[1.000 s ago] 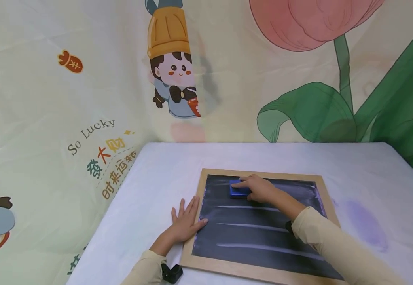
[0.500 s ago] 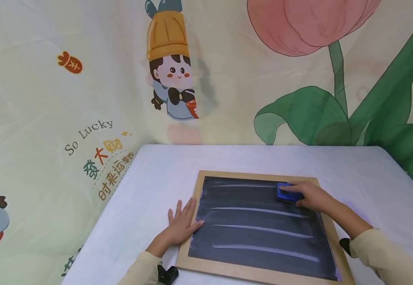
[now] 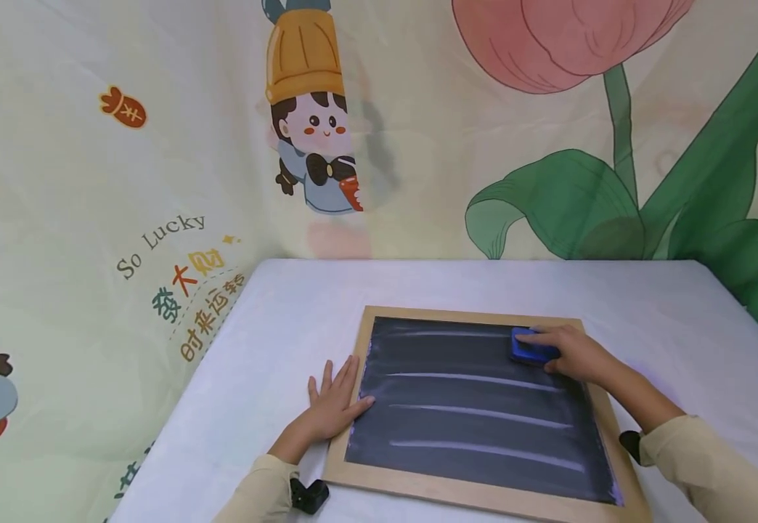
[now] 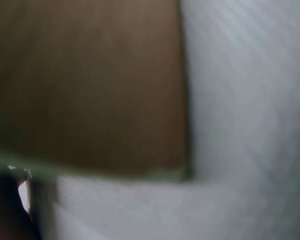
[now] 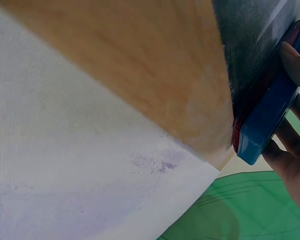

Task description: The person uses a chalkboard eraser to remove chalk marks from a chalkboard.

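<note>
A framed blackboard (image 3: 464, 396) lies on the table, with several pale chalk lines running across it. My right hand (image 3: 575, 354) grips a blue board eraser (image 3: 524, 347) near the board's top right corner. In the right wrist view, thumb and fingers hold the blue eraser (image 5: 270, 117) from either side, its dark red underside against the black surface. My left hand (image 3: 332, 408) rests with spread fingers on the left side of the wooden frame (image 3: 356, 356). A blurred brown corner of the board (image 4: 95, 90) fills much of the left wrist view; the left fingers are hidden there.
White cloth (image 3: 300, 312) covers the table around the board. Purple chalk smudges (image 5: 162, 162) mark the cloth to the right. Behind stands a printed backdrop (image 3: 418, 145) with a tulip and cartoon figures. Black wrist cameras (image 3: 309, 496) sit at the sleeves.
My right hand has slid the eraser from the board's upper left to its upper right, and it has barely moved in the last half second. My left hand stays on the frame.
</note>
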Available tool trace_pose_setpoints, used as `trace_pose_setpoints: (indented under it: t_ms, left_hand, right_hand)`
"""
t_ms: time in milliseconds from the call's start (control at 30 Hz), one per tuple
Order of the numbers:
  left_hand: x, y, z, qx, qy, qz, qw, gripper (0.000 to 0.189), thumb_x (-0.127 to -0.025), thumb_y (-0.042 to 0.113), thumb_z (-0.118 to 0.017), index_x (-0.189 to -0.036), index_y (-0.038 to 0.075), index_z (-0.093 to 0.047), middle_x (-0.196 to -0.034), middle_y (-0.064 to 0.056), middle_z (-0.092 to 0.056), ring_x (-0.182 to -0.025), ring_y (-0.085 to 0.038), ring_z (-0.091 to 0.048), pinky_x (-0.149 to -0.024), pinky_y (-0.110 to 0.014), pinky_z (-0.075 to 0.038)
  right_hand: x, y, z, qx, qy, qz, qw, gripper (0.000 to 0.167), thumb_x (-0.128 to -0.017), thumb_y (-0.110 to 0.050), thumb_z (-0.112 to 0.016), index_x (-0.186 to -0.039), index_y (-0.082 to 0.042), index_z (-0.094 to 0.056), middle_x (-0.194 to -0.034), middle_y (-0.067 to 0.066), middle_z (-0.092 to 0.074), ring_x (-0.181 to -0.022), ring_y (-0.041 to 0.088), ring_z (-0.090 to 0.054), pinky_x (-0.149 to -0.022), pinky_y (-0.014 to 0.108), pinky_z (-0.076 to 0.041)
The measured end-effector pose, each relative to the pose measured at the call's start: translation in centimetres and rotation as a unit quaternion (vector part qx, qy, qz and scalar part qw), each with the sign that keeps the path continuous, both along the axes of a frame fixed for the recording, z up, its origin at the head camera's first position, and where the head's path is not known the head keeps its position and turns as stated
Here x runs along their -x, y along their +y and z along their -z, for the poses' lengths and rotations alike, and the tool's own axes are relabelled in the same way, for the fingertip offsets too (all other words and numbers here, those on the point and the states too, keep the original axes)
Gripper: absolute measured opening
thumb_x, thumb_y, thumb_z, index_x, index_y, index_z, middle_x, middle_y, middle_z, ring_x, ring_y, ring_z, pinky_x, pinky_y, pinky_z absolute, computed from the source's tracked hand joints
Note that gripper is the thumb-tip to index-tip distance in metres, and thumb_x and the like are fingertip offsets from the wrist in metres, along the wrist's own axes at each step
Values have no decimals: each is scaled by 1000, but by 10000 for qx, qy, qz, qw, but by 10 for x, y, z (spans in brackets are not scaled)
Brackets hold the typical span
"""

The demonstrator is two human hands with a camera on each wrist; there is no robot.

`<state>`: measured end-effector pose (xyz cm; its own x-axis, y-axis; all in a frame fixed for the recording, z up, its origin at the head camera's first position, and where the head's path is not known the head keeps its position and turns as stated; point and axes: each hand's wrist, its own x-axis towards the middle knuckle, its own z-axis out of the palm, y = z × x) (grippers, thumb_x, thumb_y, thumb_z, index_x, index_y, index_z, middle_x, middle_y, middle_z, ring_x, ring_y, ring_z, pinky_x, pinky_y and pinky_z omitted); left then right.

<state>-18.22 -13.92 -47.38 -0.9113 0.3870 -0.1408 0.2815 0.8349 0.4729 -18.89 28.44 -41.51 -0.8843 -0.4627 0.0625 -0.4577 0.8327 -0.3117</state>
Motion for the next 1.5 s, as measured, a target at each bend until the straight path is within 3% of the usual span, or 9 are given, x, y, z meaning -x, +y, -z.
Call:
trace_pose_setpoints:
  t_ms: [200, 500, 667, 833, 967, 1233, 1500]
  left_hand:
    - [8, -4, -5, 71, 55, 44, 9999, 81, -90, 54, -42, -148, 13, -4, -154, -8, -10, -138, -41, 9, -100, -65, 9]
    - [8, -6, -7, 138, 53, 2, 9999, 82, -90, 55, -42, -148, 14, -2, -155, -7, -8, -139, -39, 11, -101, -64, 10]
    - [4, -4, -9, 172, -72, 92, 9998, 82, -90, 55, -42, -148, 13, -2, -155, -7, -8, -139, -39, 10, -101, -64, 9]
    - [-1, -5, -10, 177, -9, 132, 9998, 80, -91, 53, -42, -148, 12, -3, -154, -7, -9, -139, -39, 8, -101, -65, 8]
    - [-3, -6, -9, 184, -10, 172, 9997, 80, -91, 52, -43, -148, 12, -3, -154, -7, -9, -139, -39, 8, -101, -65, 8]
    - [-6, -6, -5, 235, -125, 192, 9995, 80, -91, 53, -41, -148, 12, -3, -155, -7, -7, -139, -39, 11, -101, -65, 9]
    - [-7, -7, -6, 173, -43, 211, 9996, 80, -91, 52, -41, -148, 11, -3, -155, -8, -7, -138, -40, 11, -101, -65, 9]
  right_hand:
    - [-3, -7, -4, -145, -73, 189, 9997, 62, -67, 2, -75, -125, -8, -57, -122, 31, -52, -106, 48, -52, -81, 54, -46]
    - [-32, -12, -5, -385, 282, 105, 9988, 61, -67, -4, -76, -124, -15, -59, -122, 26, -54, -106, 48, -49, -82, 57, -42]
    - [-47, -12, -3, -470, 333, 118, 9983, 61, -65, -8, -79, -122, -17, -60, -120, 24, -56, -104, 48, -51, -80, 57, -44]
    - [-58, -14, -3, -509, 105, 112, 9986, 63, -64, -12, -80, -123, -19, -59, -120, 24, -56, -104, 48, -50, -76, 55, -46]
    - [-62, -16, -4, -510, -51, 102, 9986, 63, -64, -13, -80, -123, -19, -59, -121, 25, -56, -105, 49, -50, -77, 54, -46]
    - [-67, -20, -4, -597, 40, 192, 9980, 64, -61, -14, -82, -121, -19, -61, -120, 23, -57, -104, 47, -52, -75, 53, -47]
    - [-63, -21, -7, -601, 156, -16, 9981, 63, -61, -13, -82, -120, -16, -62, -121, 23, -57, -105, 45, -53, -81, 57, -44]
